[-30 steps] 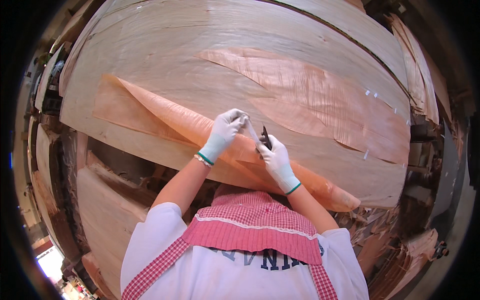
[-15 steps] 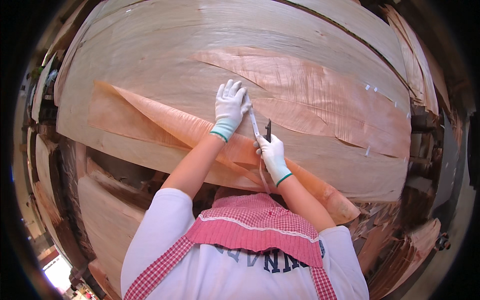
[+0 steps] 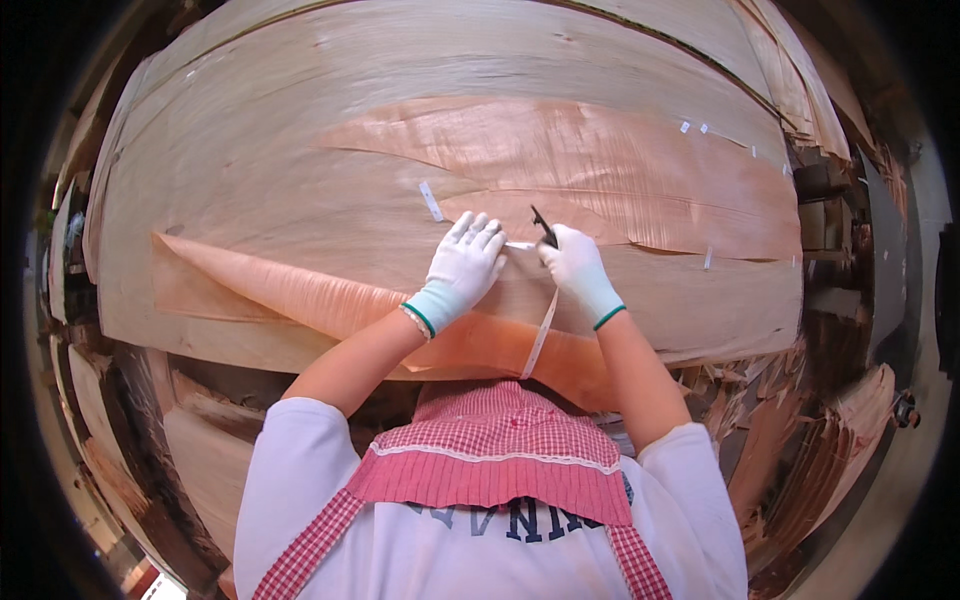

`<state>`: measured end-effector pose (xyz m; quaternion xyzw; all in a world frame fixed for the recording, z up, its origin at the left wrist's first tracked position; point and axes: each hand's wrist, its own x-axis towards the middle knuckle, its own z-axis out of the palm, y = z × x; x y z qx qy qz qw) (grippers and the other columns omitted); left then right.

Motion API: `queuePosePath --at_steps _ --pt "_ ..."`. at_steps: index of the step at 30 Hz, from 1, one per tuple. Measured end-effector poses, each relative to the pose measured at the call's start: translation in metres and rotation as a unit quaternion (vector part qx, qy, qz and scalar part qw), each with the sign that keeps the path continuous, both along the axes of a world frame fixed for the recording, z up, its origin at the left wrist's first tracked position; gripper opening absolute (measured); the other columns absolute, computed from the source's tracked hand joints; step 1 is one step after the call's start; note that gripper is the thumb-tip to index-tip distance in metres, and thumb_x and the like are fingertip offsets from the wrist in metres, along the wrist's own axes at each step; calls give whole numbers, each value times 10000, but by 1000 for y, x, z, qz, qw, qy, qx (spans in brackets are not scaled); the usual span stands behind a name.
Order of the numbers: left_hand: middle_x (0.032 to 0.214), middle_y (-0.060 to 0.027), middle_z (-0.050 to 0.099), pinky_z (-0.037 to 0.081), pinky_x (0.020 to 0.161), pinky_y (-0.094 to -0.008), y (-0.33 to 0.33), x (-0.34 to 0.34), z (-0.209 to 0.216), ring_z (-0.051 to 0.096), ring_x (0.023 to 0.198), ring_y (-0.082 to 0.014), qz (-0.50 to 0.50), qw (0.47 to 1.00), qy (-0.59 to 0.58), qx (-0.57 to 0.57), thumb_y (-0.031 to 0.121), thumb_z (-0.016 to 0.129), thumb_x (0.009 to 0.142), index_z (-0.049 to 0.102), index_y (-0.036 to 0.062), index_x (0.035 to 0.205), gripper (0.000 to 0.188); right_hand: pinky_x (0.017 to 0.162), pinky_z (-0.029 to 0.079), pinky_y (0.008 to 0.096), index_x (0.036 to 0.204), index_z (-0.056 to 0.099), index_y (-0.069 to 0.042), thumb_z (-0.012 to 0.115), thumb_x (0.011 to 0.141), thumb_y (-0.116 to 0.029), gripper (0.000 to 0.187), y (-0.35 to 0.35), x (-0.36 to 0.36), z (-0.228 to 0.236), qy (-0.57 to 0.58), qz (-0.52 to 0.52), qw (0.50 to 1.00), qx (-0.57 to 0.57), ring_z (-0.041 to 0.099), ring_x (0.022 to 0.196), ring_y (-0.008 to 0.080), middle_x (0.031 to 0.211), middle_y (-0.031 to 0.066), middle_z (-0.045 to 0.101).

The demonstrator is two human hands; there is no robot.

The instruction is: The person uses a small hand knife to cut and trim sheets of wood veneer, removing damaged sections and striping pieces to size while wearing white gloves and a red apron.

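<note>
My left hand (image 3: pixel 462 262), in a white glove, lies with its fingers stretched out on the veneer. By its fingertips, a short strip of white tape (image 3: pixel 430 201) sits at the edge of an orange-brown veneer piece (image 3: pixel 540 212). My right hand (image 3: pixel 580 272), gloved too, closes round a slim black knife-like tool (image 3: pixel 545 226) pointing up and left. A short white tape end (image 3: pixel 520 246) spans between both hands. A longer tape length (image 3: pixel 540 335) hangs from beside my right hand to my waist, crossing a curled orange veneer strip (image 3: pixel 330 290).
A large pale veneer sheet (image 3: pixel 240 130) spreads beneath everything. Small white tape pieces (image 3: pixel 708 258) dot the orange veneer at the right. Stacked veneer (image 3: pixel 820 470) with ragged edges stands at the lower right, and more boards (image 3: pixel 210 450) lie at the lower left.
The tape strip that ran between my hands now lies apart by my left fingertips. My hands have shifted toward the orange piece, the right one moving up and rightward. The view has shifted slightly.
</note>
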<state>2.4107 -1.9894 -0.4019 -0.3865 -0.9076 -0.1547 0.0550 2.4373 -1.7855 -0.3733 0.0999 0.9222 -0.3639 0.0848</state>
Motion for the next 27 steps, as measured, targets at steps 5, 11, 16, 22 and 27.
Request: queuePosePath --at_steps 5,11,16,22,27 --pt "1128 -99 653 354 1085 -443 14 -53 20 539 1184 -282 111 989 60 74 141 612 845 649 55 1050 225 562 459 296 807 630 3 657 865 -221 233 4 -11 12 -121 -79 954 -263 609 603 152 699 89 664" --pt "1322 -124 562 288 1149 -433 -13 0 6 472 1295 -291 -33 999 18 9 225 635 846 591 30 1210 414 517 449 270 879 638 -3 668 874 -263 261 -27 28 -3 -172 -176 896 -369 567 545 98 700 46 648" --pt "1347 -136 541 292 1146 -434 -12 12 5 464 1305 -293 -32 998 -3 -54 229 634 848 553 28 1266 472 550 470 293 828 597 -1 633 898 -236 248 30 4 -19 23 37 996 76 587 578 150 685 107 626" --pt "1340 -132 545 309 1135 -432 69 -32 8 451 1315 -284 -66 995 20 66 201 628 850 539 31 1271 464 466 411 264 884 638 -16 653 888 -142 127 51 -10 -20 -81 -275 895 -342 548 504 111 706 71 654" --pt "1365 -135 533 276 1152 -427 99 -45 -17 446 1323 -279 -108 993 56 1 289 555 901 537 32 1284 460 750 485 511 892 609 -6 675 836 -279 287 76 -18 -19 -12 -51 991 120 621 900 426 873 238 658"
